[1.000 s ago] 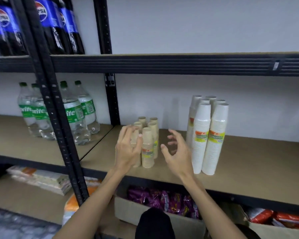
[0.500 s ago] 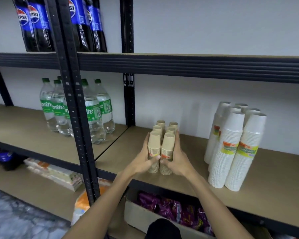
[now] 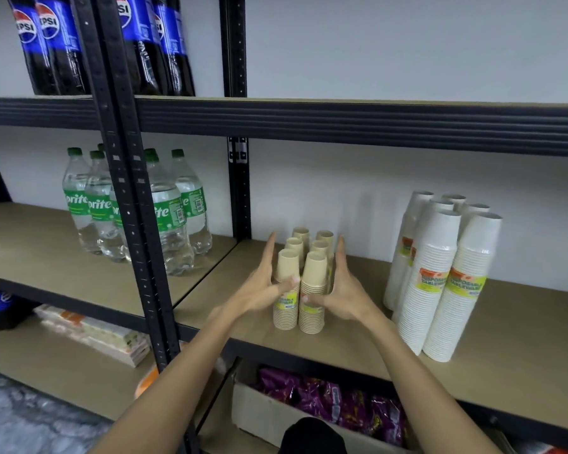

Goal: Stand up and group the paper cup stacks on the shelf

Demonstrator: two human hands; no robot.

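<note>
Your left hand (image 3: 263,285) and right hand (image 3: 343,290), fingers straight, flank the brown paper cup stacks (image 3: 313,273), thumbs touching the front two.

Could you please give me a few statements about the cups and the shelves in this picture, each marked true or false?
1. The brown cup stacks stand upright between the left hand and the right hand. True.
2. The white cup stacks stand left of the brown ones. False: they stand to the right.
3. The brown and white stacks touch. False: bare shelf lies between them.
4. Purple packets lie in a cardboard box below the cups' shelf. True.
5. The Sprite bottles share a shelf with the Pepsi bottles. False: the Pepsi bottles stand one shelf higher.
</note>
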